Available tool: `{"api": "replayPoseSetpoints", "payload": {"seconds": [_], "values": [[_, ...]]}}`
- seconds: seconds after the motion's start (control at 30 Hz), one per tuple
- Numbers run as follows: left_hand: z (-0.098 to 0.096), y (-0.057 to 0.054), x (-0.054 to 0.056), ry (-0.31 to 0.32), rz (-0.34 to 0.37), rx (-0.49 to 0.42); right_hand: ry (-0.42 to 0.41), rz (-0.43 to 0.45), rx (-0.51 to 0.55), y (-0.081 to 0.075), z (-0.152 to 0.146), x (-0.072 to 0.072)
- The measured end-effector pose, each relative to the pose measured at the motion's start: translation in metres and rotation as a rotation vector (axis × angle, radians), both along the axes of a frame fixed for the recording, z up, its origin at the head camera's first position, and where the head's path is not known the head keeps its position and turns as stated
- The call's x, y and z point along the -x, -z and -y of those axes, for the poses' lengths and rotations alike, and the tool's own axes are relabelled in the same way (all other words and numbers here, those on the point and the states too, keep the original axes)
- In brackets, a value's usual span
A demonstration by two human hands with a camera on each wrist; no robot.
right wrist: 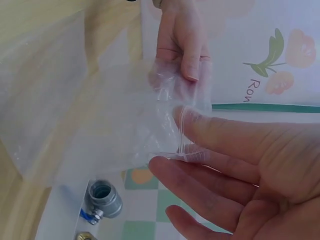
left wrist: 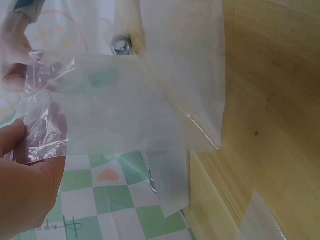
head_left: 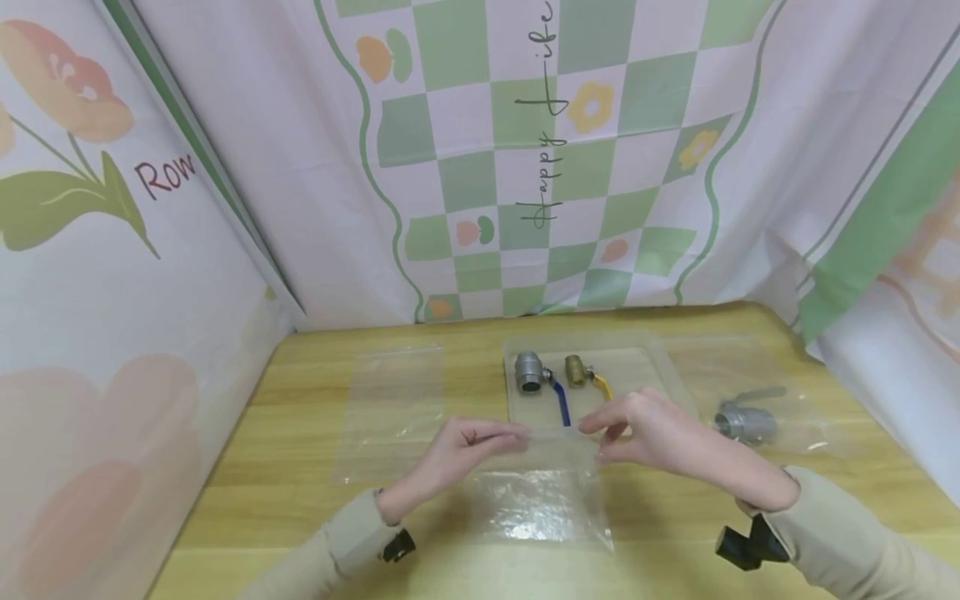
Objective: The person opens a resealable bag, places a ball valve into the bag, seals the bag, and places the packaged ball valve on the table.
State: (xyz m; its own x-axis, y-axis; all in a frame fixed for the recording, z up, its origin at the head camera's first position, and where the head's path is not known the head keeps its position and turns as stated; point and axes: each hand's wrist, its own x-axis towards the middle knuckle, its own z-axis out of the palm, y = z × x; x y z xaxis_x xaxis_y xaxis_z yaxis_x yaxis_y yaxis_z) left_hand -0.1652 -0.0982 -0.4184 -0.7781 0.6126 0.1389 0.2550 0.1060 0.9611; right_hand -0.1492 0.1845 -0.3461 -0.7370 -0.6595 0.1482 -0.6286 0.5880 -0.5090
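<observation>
Bag (head_left: 536, 504) — one of three — pinched by two hands (head_left: 453, 452) (head_left: 651, 432).

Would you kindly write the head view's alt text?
Left hand and right hand hold a clear bag over a table. Beyond, a grey valve and a brass valve lie on a tray; a third valve shows through plastic.

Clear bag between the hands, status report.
Left hand pinches one top corner; right hand holds the other. Clear bag: nothing visible inside. No obstruction seen.
</observation>
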Motion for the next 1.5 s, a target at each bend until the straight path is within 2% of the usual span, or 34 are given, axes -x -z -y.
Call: {"api": "replayPoseSetpoints", "payload": {"seconds": [0.2,0.37,0.6,0.97,1.13,1.23,1.5], "values": [[0.0,0.0,-0.002,-0.014,0.022,0.019,-0.038,0.009,0.006,-0.002,-0.003,0.001],[0.0,0.001,-0.002,-0.04,0.015,0.041,-0.031,-0.06,0.012,0.0,-0.005,0.002],[0.001,0.003,-0.002,-0.037,0.029,0.036,-0.05,-0.149,0.077,0.006,-0.005,0.002],[0.004,-0.002,-0.002,-0.054,0.034,0.053,-0.085,-0.224,0.156,0.011,-0.005,0.006],[0.006,-0.004,0.001,-0.107,-0.013,0.106,-0.06,-0.218,0.141,0.009,-0.005,0.007],[0.007,-0.007,0.004,-0.13,-0.027,0.102,-0.038,-0.202,0.12,0.007,-0.006,0.007],[0.013,-0.021,0.005,-0.074,-0.034,0.079,0.01,-0.161,0.081,0.001,-0.006,0.008]]}}
